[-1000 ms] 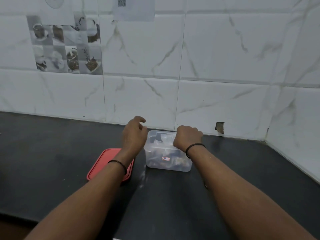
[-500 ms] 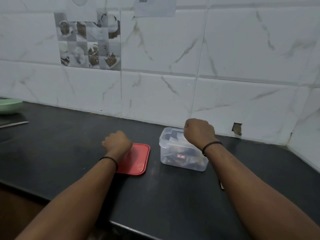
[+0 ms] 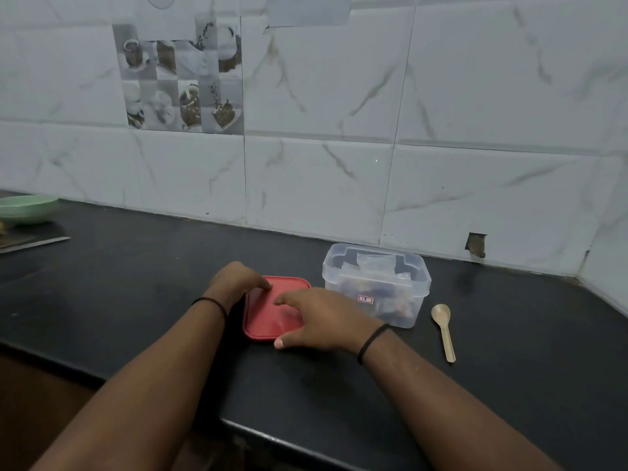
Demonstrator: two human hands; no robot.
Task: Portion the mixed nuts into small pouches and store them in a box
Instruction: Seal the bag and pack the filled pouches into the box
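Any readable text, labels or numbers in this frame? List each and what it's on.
Nothing reads cleanly.
Small red-bordered sticker on the front of the clear box: marks too small and blurred to read.
Paper sheet on the wall tiles, cut by the top edge: print blurred, unreadable.
Red lid, spoon: no text visible.

My 1 camera sits on my head and looks forward and down across the black counter [image 3: 475, 385] toward the tiled wall [image 3: 339, 181]. It rides close enough that both my forearms run in from the bottom edge, with my left hand [image 3: 238, 283] and right hand [image 3: 323, 317] near the middle. The wide lens bends the wall lines. No 2nd view shares this scene
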